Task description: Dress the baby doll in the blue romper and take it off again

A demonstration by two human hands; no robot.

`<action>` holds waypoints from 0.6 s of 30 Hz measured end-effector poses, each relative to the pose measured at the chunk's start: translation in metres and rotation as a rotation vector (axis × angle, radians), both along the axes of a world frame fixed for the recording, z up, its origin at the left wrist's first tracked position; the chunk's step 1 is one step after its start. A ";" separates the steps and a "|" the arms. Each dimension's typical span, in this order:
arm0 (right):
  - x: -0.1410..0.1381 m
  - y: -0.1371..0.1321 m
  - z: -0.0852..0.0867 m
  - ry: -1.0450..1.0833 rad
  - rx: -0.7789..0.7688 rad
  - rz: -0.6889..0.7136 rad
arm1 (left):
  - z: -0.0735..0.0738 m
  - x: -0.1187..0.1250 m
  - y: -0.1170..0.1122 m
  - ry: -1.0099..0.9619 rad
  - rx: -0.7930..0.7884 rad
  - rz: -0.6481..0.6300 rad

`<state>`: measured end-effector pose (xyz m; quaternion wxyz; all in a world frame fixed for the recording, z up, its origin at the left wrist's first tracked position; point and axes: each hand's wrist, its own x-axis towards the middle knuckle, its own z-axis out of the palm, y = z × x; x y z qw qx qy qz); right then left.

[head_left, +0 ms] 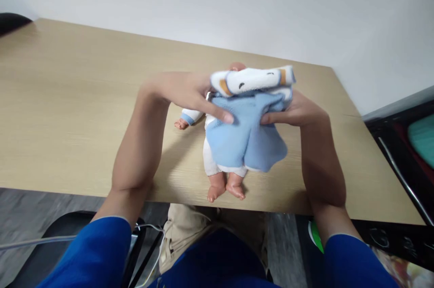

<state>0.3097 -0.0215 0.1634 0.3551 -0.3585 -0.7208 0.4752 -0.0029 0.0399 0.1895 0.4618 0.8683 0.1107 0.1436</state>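
A baby doll [217, 185] lies on its back on the wooden table, feet toward me, in white clothing with a blue cuff. Above its body I hold up a small light-blue doll garment [230, 139] with a white trim that has black and orange marks. My left hand [200, 96] grips the garment's left side, thumb on the front and fingers behind it. On the other side my right hand [291, 109] pinches it the same way. The garment hides the doll's torso and most of its head; one doll hand [181, 124] shows at the left.
The wooden table [84, 111] runs back to a white wall [237, 3]. A black chair [44, 252] with white cables is below left. Dark furniture holding a teal item [422, 139] stands at the right edge.
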 end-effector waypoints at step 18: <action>-0.010 0.004 -0.021 0.095 -0.156 -0.030 | -0.010 -0.010 0.024 0.218 -0.187 -0.261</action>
